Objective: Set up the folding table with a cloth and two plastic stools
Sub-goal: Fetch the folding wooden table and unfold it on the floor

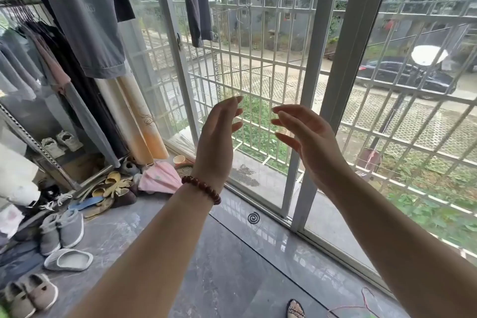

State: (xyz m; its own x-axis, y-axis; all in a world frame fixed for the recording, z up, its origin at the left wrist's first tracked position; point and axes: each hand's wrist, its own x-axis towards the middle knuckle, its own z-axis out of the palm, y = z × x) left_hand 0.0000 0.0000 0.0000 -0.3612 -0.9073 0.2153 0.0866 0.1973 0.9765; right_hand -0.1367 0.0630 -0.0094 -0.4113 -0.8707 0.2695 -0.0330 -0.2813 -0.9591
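My left hand (215, 137) and right hand (307, 142) hang before the sliding window (320, 85), fingers spread, holding nothing. No folding table, cloth or stools in sight. Setup looks unstarted, so next I must find the table.

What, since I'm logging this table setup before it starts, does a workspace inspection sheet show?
Surface: glossy grey floor.
Job's things: nothing seen.
Clutter: shoes and a pink folded item at left; spiral coil near the window track.
Hands: left hand and right hand raised, fingers straight, apart, holding nothing.
Cables: thin red cord on the floor, lower right.
Surroundings: barred window ahead; hanging clothes upper left; dark car outside.
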